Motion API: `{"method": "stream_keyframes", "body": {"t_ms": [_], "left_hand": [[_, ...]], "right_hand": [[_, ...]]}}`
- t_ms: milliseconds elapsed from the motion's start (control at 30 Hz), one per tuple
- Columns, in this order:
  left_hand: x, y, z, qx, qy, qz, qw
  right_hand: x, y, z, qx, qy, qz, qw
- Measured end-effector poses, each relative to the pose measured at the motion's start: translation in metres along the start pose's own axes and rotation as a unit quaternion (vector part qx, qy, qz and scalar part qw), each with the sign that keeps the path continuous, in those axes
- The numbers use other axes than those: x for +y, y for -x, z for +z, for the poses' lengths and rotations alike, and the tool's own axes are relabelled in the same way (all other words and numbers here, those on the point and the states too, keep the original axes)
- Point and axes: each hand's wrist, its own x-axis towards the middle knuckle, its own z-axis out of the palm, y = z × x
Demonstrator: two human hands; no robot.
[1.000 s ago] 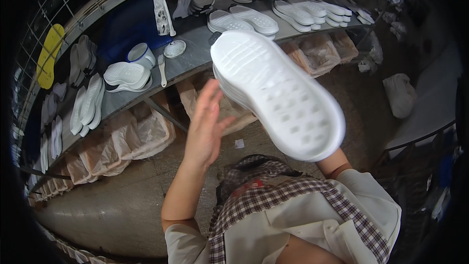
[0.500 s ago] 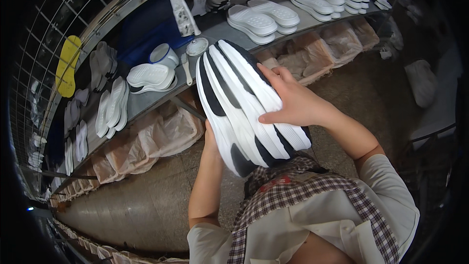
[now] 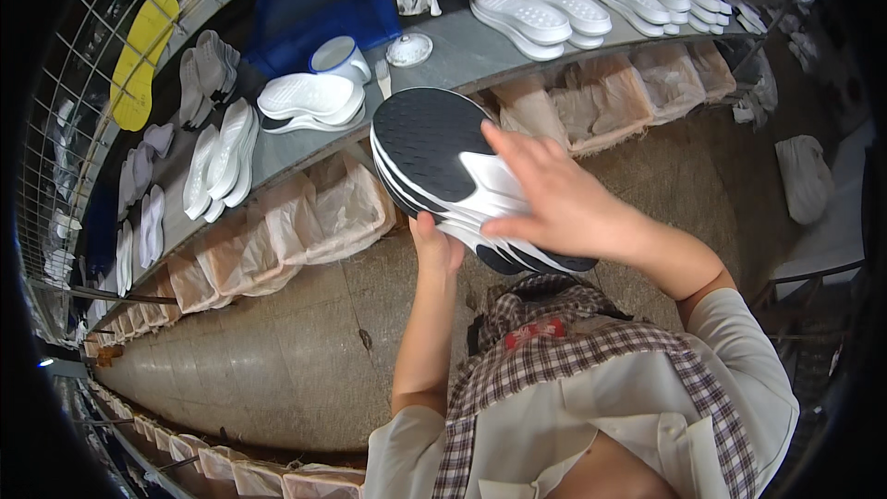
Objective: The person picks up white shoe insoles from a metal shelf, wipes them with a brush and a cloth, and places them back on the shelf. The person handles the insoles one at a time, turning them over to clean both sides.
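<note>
Between my hands is a stack of shoe soles [image 3: 420,143], white with black tread, tilted above the floor close to the bench edge. The black textured underside of the uppermost one faces up; layered edges show below it. My left hand [image 3: 434,245] grips the stack from beneath, thumb up along its side, other fingers mostly hidden. Across the top lies my right hand [image 3: 559,199], its thumb and fingers holding the white middle part of the stack. Nearest on the bench are white soles [image 3: 312,100], a brush [image 3: 382,79] and a white round lid [image 3: 409,50].
Along the curved grey bench [image 3: 453,51] stand a blue-rimmed mug [image 3: 338,60], a blue tray [image 3: 323,5] and several more soles [image 3: 536,14]. Plastic-lined bins [image 3: 337,208] run beneath its edge. A yellow sole [image 3: 145,60] hangs on the wire grid. A white sack [image 3: 804,178] sits at right.
The stack has turned from showing its layered side edges to showing a black underside. My left hand has moved up and right, and the view has shifted.
</note>
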Motion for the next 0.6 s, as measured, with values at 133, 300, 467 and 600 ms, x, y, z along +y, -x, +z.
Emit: {"method": "stream_keyframes", "body": {"t_ms": [133, 300, 467, 600], "left_hand": [[0.0, 0.003, -0.021, 0.019, 0.045, -0.032, 0.998], [0.006, 0.0, -0.033, 0.005, 0.036, -0.025, 0.999], [0.008, -0.008, -0.038, 0.003, 0.031, -0.002, 1.0], [0.003, -0.016, -0.041, -0.019, 0.046, 0.004, 0.999]], "right_hand": [[0.021, 0.0, 0.003, 0.018, -0.389, 0.098, 0.916], [0.037, 0.03, 0.02, 0.167, -0.409, 0.088, 0.893], [0.039, 0.061, 0.038, 0.214, -0.261, -0.024, 0.941], [0.022, 0.074, 0.041, 0.132, -0.109, -0.057, 0.984]]}}
